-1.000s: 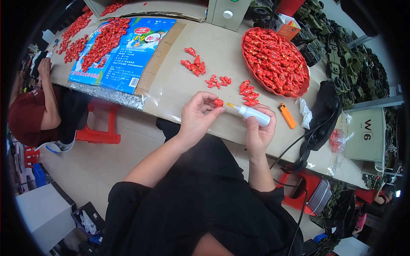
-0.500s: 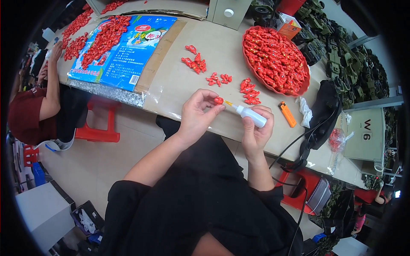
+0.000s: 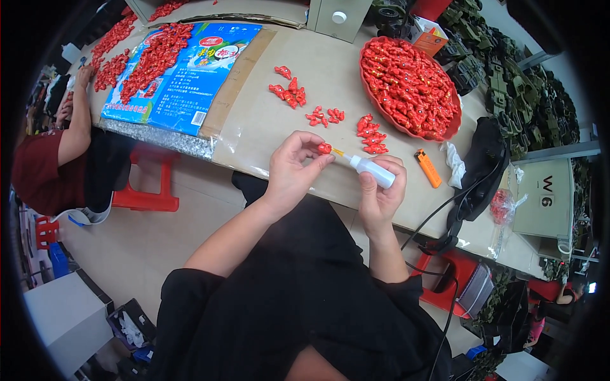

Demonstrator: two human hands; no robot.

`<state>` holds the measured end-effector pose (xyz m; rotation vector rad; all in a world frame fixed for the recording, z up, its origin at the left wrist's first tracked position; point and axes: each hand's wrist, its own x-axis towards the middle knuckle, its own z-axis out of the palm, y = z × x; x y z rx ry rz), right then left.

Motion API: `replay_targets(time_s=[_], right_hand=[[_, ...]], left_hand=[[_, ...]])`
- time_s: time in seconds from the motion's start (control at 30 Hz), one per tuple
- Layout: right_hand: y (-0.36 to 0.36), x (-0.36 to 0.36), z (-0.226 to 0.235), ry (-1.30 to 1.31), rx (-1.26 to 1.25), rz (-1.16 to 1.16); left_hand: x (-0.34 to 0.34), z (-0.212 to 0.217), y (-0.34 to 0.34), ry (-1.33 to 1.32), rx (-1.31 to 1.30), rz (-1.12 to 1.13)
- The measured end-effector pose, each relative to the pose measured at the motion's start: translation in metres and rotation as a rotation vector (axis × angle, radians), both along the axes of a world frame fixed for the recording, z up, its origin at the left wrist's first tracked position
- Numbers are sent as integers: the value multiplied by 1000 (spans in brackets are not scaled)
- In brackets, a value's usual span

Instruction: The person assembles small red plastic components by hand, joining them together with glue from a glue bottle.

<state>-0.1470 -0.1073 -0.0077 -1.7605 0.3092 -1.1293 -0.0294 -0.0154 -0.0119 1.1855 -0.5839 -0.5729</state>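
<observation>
Pinched in the fingers of my left hand (image 3: 293, 166) is a small glossy red figurine piece (image 3: 325, 148). My right hand (image 3: 384, 193) grips a white squeeze bottle (image 3: 373, 171) whose thin yellow nozzle tip (image 3: 338, 152) points left at the piece. Tip and piece look to be touching or almost so. Just beyond my hands lie loose red figurines (image 3: 290, 94), some smaller red pieces (image 3: 325, 117) and a short row of red figurines (image 3: 371, 134). A red scalloped bowl (image 3: 455, 129) heaped with such figurines stands to the right.
An orange cutter-like tool (image 3: 427, 169), a crumpled white tissue (image 3: 454, 165) and a black bag (image 3: 481, 155) with a cable lie to the right. A blue printed cardboard sheet (image 3: 210, 70) bears more red pieces at left. A co-worker (image 3: 54, 152) sits at the far left.
My hands keep nearly the same pose. The bottle has shifted very slightly left, its nozzle tip a touch nearer the red piece.
</observation>
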Motion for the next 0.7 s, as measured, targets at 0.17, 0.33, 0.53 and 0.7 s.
replay_targets(time_s=[0.17, 0.33, 0.53, 0.7], right_hand=[[-1, 0, -1, 7, -19, 16], [-1, 1, 0, 13, -56, 7], [-1, -1, 1, 29, -1, -5], [-3, 0, 0, 8, -18, -22]], left_hand=[[1, 2, 1, -28, 38, -29], [1, 2, 1, -18, 27, -28], [0, 1, 0, -12, 13, -10], [1, 1, 0, -11, 7, 4]])
